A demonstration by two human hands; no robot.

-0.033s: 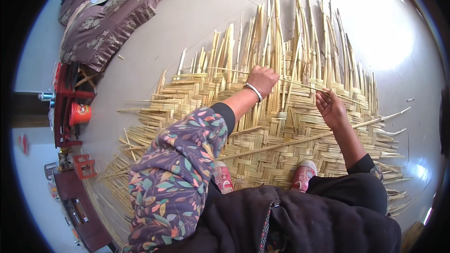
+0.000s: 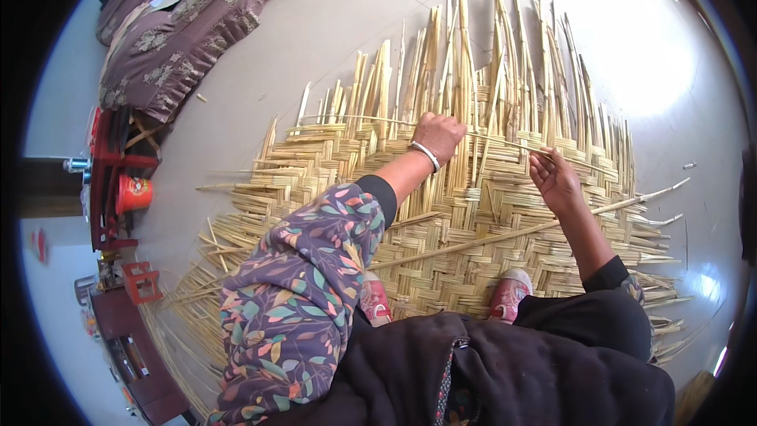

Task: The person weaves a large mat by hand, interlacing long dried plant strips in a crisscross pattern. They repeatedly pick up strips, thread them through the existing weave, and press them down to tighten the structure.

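Observation:
A woven mat of pale yellow split canes (image 2: 430, 272) lies on the floor, its loose strip ends fanning out at the far and side edges. Across its far part runs a thin cane strip (image 2: 505, 141). My left hand (image 2: 438, 138), with a white bangle at the wrist, is closed over this strip among the upright loose ends. Farther right, my right hand (image 2: 558, 183) pinches the same strip between its fingertips, palm partly turned up. A long cane (image 2: 465, 246) lies slantwise over the mat, passing by my right wrist.
My pink shoes (image 2: 509, 293) stand on the mat's near part. A bed or sofa with a patterned purple cover (image 2: 185, 43) is at the far left. Below it are a red bucket (image 2: 134, 192) and a small red stool (image 2: 142, 281). Tall loose strips (image 2: 465, 31) stick out at the far edge.

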